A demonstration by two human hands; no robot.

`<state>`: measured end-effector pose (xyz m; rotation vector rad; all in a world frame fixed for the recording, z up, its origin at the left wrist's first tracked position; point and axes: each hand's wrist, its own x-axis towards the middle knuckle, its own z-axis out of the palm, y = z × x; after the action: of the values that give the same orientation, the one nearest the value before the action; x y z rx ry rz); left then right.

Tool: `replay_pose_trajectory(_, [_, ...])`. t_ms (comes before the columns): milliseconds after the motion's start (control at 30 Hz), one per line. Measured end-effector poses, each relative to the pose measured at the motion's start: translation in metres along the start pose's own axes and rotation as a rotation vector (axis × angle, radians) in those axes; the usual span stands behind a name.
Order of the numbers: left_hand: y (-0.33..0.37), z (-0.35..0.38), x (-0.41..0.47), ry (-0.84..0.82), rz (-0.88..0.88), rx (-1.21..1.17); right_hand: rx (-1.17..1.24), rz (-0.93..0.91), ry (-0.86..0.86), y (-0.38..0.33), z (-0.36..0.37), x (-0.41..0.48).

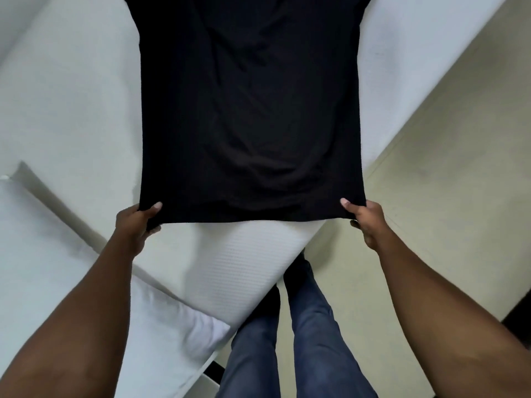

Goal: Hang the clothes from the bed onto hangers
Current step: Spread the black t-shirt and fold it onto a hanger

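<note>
Well, from the head camera, my left grip pinches one hem corner of the black T-shirt, at 7 o'clock of the cloth, thumb on top and fingers curled beneath. My right grip pinches the other hem corner at 5 o'clock the same way. The shirt stretches toward 12 o'clock over the white bed; whether it rests on the sheet or hangs above it I cannot tell. A white pillow lies at 8 o'clock, pale floor at 3, my jeans at 6.
</note>
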<state>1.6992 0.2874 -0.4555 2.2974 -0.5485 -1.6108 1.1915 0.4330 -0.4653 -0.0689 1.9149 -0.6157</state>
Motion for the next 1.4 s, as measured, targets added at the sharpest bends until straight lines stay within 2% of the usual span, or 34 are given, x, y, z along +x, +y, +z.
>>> replay_pose_trajectory(67, [-0.005, -0.008, -0.005, 0.078, -0.010, -0.103, 0.150, 0.072, 0.024, 0.008, -0.006, -0.007])
replay_pose_trajectory(133, [-0.013, -0.012, -0.006, 0.123, -0.021, -0.110, 0.115, 0.108, 0.069, 0.017, -0.007, -0.010])
replay_pose_trajectory(233, [-0.022, -0.009, -0.005, 0.176, -0.045, 0.008, -0.081, 0.137, 0.106, 0.027, 0.002, -0.004])
replay_pose_trajectory(367, [-0.036, 0.002, 0.001, 0.306, -0.177, 0.202, -0.581, 0.115, 0.243, 0.019, 0.019, 0.007])
replay_pose_trajectory(467, [-0.026, 0.024, -0.020, 0.272, -0.186, 0.462, -0.601, 0.044, 0.283, -0.011, 0.027, 0.002])
replay_pose_trajectory(567, [0.008, 0.065, -0.052, 0.133, -0.050, 0.718, -0.583, -0.039, 0.239, -0.051, 0.032, -0.009])
replay_pose_trajectory(700, [0.078, 0.131, -0.091, -0.006, 0.252, 1.084, -0.576, -0.134, 0.214, -0.108, 0.023, -0.023])
replay_pose_trajectory(800, [0.143, 0.180, -0.121, -0.174, 0.486, 1.131, -0.537, -0.230, 0.211, -0.157, 0.008, -0.034])
replay_pose_trajectory(933, [0.209, 0.229, -0.145, -0.280, 0.625, 1.149, -0.519, -0.251, 0.203, -0.195, -0.006, -0.025])
replay_pose_trajectory(1067, [0.258, 0.281, -0.130, -0.291, 0.641, 1.164, -0.551, -0.179, 0.141, -0.227, -0.005, 0.038])
replay_pose_trajectory(1200, [0.289, 0.333, -0.072, -0.251, 0.614, 1.003, -0.497, -0.163, 0.091, -0.286, 0.012, 0.136])
replay_pose_trajectory(1333, [0.307, 0.382, -0.011, -0.297, 0.560, 1.124, -0.201, -0.189, 0.164, -0.342, 0.023, 0.278])
replay_pose_trajectory(1400, [0.317, 0.400, 0.006, -0.316, 0.539, 1.199, -0.101, -0.245, 0.175, -0.390, 0.025, 0.297])
